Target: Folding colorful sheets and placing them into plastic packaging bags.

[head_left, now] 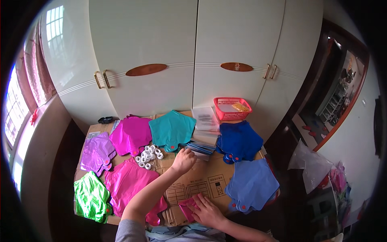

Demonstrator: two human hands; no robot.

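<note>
My left hand [184, 160] is closed, with its fingers curled at the near left edge of a stack of flat blue packets [201, 147]. Whatever its fingertips may pinch is hidden. Lower down, my right hand [208, 212] lies flat with fingers stretched over a folded piece of pink foil [186, 209], pressing it against the cardboard [177, 183]. Left of my left hand is a heap of small white rings [148, 156]. A large pink foil sheet, seemingly a flat balloon [128, 183], extends beneath my left forearm.
Flat foil pieces ring the cardboard: green [92, 195], lilac [96, 152], magenta [131, 134], teal [172, 127], dark blue [240, 139] and light blue [253, 183]. Clear plastic bags [205, 119] lie beside a red basket [232, 109] at the back, before white cabinets [145, 36].
</note>
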